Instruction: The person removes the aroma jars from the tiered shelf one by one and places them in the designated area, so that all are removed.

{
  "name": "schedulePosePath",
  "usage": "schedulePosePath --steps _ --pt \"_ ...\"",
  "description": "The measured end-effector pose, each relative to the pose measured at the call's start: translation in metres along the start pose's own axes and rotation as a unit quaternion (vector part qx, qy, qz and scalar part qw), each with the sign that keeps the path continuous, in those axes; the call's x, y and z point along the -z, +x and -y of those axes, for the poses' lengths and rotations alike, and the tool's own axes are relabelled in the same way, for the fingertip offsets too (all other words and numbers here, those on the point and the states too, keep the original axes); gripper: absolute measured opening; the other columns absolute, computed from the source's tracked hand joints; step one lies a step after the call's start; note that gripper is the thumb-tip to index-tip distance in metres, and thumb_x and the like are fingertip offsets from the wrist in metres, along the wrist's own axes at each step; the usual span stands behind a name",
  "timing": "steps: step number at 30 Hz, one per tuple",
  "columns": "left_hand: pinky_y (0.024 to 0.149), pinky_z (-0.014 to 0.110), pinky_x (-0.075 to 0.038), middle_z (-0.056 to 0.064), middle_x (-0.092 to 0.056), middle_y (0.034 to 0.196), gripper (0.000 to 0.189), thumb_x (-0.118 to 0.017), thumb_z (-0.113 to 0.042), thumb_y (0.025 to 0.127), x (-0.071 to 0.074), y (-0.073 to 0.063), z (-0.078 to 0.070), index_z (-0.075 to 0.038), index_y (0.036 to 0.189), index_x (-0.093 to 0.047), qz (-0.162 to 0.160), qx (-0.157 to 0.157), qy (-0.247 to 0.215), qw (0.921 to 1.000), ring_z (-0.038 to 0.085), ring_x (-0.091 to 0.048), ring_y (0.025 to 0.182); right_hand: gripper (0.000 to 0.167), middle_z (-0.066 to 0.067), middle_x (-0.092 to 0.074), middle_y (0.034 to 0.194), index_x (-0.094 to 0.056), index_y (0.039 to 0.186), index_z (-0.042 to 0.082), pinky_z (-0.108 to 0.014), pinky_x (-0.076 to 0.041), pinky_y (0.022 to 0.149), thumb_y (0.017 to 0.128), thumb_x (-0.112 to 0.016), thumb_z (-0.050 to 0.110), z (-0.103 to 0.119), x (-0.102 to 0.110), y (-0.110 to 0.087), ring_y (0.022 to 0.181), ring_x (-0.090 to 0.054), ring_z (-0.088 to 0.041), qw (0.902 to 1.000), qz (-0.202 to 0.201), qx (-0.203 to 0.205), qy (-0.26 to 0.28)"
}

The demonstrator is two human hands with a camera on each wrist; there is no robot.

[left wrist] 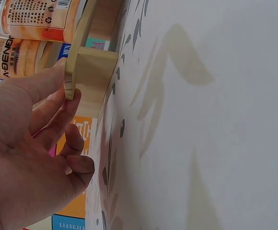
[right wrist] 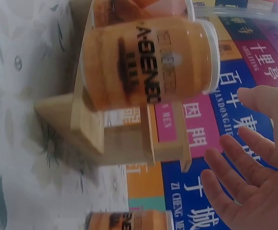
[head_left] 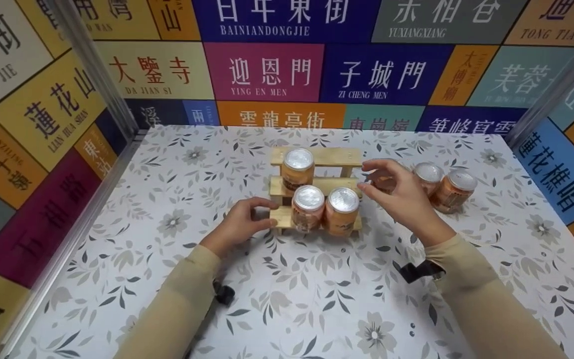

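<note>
A small three-step wooden stand (head_left: 322, 157) is on the table. Two orange cans with silver lids, a left one (head_left: 308, 208) and a right one (head_left: 342, 211), stand side by side on its lowest step. Another can (head_left: 298, 169) occupies the left of the middle step. My left hand (head_left: 239, 223) pinches the left end of the lowest step; the left wrist view shows thumb and fingers on the plank edge (left wrist: 73, 67). Nothing is in my right hand (head_left: 401, 194), its fingers spread and loosely bent, right of the stand. In the right wrist view it is apart from the nearest can (right wrist: 148, 62).
On the table right of the stand are two more cans, one (head_left: 427, 177) beside another (head_left: 454, 190). A third can (head_left: 384, 184) is mostly hidden behind my right hand. Printed panels (head_left: 262, 72) wall the back and sides of the flower-patterned table (head_left: 287, 309).
</note>
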State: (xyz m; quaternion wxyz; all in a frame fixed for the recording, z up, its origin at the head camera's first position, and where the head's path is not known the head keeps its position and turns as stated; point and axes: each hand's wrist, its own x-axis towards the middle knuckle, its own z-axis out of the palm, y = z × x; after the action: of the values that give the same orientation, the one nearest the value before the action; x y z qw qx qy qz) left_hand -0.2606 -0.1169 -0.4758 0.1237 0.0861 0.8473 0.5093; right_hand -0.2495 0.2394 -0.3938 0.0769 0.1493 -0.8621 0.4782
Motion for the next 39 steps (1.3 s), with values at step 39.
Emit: schedulePosePath --steps 39 --pt "0.095 0.037 -0.048 0.001 -0.069 0.13 0.036 -0.08 -0.016 0.091 0.0 0.0 0.0 -0.016 0.126 -0.071 0.0 -0.02 0.003 0.9998 0.024 -0.062 0.108 0.056 -0.004 -0.063 0.133 -0.058 0.139 0.013 -0.039 -0.051 0.104 0.09 -0.082 0.028 0.057 -0.08 0.06 0.118 -0.062 -0.022 0.9979 0.056 0.01 -0.029"
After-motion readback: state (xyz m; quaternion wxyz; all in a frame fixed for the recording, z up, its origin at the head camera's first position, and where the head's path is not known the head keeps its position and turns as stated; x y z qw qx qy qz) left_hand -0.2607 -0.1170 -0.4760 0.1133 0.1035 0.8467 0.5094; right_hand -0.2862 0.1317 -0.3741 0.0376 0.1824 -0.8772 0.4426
